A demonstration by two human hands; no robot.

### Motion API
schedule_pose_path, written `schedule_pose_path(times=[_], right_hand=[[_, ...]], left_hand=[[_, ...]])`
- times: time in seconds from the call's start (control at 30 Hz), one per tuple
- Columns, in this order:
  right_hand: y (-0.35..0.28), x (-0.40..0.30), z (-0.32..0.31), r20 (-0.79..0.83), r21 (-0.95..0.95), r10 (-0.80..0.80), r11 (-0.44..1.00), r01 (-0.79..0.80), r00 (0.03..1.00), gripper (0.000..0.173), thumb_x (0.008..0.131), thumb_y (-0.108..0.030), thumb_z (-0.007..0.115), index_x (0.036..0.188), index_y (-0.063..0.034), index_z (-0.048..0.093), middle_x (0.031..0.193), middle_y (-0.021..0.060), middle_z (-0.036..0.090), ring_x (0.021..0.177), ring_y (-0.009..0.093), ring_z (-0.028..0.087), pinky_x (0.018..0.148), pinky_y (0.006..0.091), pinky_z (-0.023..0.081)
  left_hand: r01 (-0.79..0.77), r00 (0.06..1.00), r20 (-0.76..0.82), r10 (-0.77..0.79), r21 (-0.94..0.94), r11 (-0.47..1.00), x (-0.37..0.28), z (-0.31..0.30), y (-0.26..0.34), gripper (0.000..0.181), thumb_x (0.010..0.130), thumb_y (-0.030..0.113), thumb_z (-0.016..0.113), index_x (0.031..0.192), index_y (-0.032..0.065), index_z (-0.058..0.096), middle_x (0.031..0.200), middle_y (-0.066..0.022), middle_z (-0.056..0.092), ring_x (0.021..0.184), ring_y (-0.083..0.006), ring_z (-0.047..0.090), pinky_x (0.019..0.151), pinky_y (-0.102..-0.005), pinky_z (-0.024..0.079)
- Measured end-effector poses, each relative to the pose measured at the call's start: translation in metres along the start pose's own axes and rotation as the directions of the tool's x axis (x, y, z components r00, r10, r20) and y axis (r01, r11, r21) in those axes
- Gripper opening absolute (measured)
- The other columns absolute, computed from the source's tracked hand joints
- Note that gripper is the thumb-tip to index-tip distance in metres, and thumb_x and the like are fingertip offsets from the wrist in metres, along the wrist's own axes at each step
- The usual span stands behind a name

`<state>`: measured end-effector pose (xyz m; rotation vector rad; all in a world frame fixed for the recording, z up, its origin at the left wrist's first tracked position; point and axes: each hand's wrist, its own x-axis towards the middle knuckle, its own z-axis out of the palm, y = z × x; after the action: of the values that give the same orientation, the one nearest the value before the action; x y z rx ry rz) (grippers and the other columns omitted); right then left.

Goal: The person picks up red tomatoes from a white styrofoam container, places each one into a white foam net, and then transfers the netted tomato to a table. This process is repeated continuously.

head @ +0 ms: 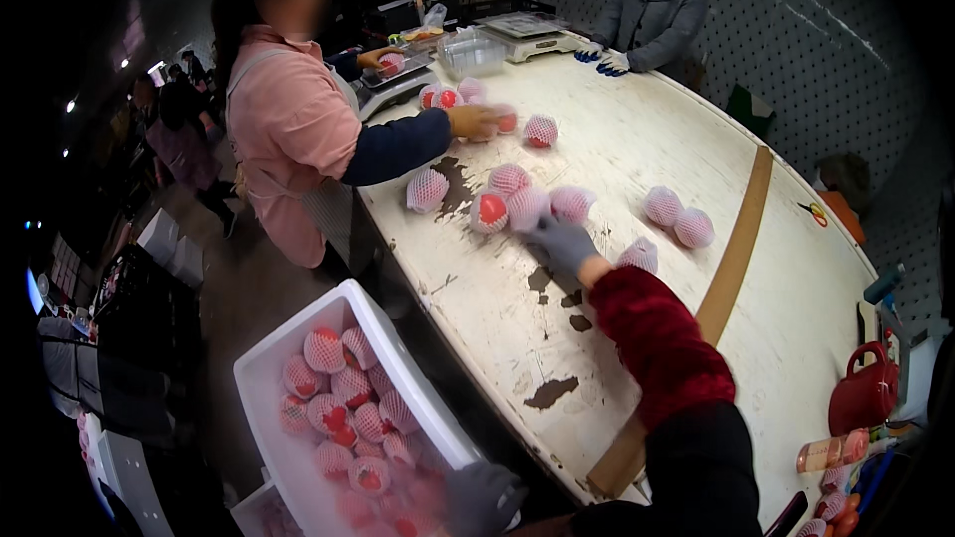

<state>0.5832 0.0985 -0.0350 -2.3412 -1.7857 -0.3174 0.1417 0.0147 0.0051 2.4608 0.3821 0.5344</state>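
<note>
My right hand (561, 242), in a grey glove, reaches over the worktable, its fingertips at a net-wrapped fruit (528, 209). More fruits in pink foam nets lie close around it, one showing a red skin (492, 210). Whether the fingers grip a fruit is unclear. My left hand (485, 496), also grey-gloved, is at the near end of a white foam box (250, 369), over its side wall; its fingers are blurred and partly hidden. Inside the box lie several net-wrapped red fruits (325, 350). Two netted fruits (677, 218) sit apart to the right on the table.
Across the table, a person in pink (287, 112) handles netted fruits beside a scale (395, 93). Another person in a grey coat (653, 19) rests gloved hands on the far edge. Clear plastic trays (471, 52), scissors (813, 214) and a red container (864, 391) are around the table.
</note>
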Motion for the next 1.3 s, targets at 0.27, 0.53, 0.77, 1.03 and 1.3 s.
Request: schedule_pose_path(times=[0.27, 0.53, 0.77, 1.03, 1.3], right_hand=[[-0.031, 0.055, -0.040, -0.291, 0.217, -0.072, 0.966, 0.139, 0.954, 0.035, 0.076, -0.020, 0.065, 0.110, -0.0110, 0.059, 0.108, 0.0132, 0.059, 0.097, 0.032, 0.055, 0.084, 0.0407, 0.045], [0.032, -0.136, -0.079, 0.136, -0.213, -0.043, 0.975, 0.071, 0.990, 0.032, 0.078, -0.042, 0.059, 0.075, -0.0103, 0.065, 0.067, 0.0107, 0.063, 0.068, 0.027, 0.062, 0.082, 0.0425, 0.042], [0.018, 0.064, -0.020, -0.039, -0.122, -0.100, 0.988, 0.094, 0.994, 0.038, 0.078, -0.027, 0.064, 0.113, -0.0155, 0.056, 0.127, 0.0056, 0.050, 0.120, 0.030, 0.043, 0.098, 0.0522, 0.030], [-0.238, -0.066, -0.071, -0.214, 0.392, -0.733, 0.541, 0.744, 0.645, 0.008, 0.073, -0.021, 0.062, 0.073, -0.0144, 0.057, 0.080, 0.0025, 0.058, 0.085, 0.022, 0.055, 0.091, 0.0427, 0.037], [-0.227, -0.181, -0.096, 0.014, 0.677, -0.338, 0.696, 0.240, 0.941, 0.013, 0.080, -0.021, 0.062, 0.086, -0.0096, 0.066, 0.087, 0.0079, 0.064, 0.086, 0.026, 0.058, 0.085, 0.0384, 0.041]], left_hand=[[0.015, 0.999, -0.047, -0.016, -0.024, 1.000, 0.004, 0.004, -0.010, 0.016, 0.066, 0.015, 0.072, 0.079, 0.0140, 0.062, 0.082, -0.0029, 0.061, 0.076, -0.0250, 0.058, 0.067, -0.0383, 0.043], [-0.001, 0.999, -0.048, 0.000, -0.024, 1.000, 0.007, 0.005, -0.003, 0.013, 0.068, 0.014, 0.070, 0.077, 0.0125, 0.061, 0.080, -0.0039, 0.060, 0.075, -0.0257, 0.057, 0.066, -0.0389, 0.044], [-0.025, 0.995, -0.096, 0.023, -0.022, 0.999, 0.014, -0.005, 0.004, 0.013, 0.067, 0.012, 0.071, 0.074, 0.0114, 0.061, 0.077, -0.0050, 0.061, 0.072, -0.0262, 0.057, 0.063, -0.0375, 0.044], [-0.018, 0.996, -0.086, 0.022, 0.043, 0.999, -0.009, 0.015, -0.016, 0.009, 0.071, 0.019, 0.066, 0.071, 0.0129, 0.060, 0.076, -0.0030, 0.059, 0.073, -0.0235, 0.056, 0.066, -0.0382, 0.042], [-0.027, 0.985, -0.170, 0.004, -0.133, 0.991, -0.050, -0.022, -0.029, 0.011, 0.075, 0.013, 0.068, 0.083, 0.0076, 0.063, 0.084, -0.0034, 0.061, 0.081, -0.0219, 0.058, 0.075, -0.0328, 0.045]])
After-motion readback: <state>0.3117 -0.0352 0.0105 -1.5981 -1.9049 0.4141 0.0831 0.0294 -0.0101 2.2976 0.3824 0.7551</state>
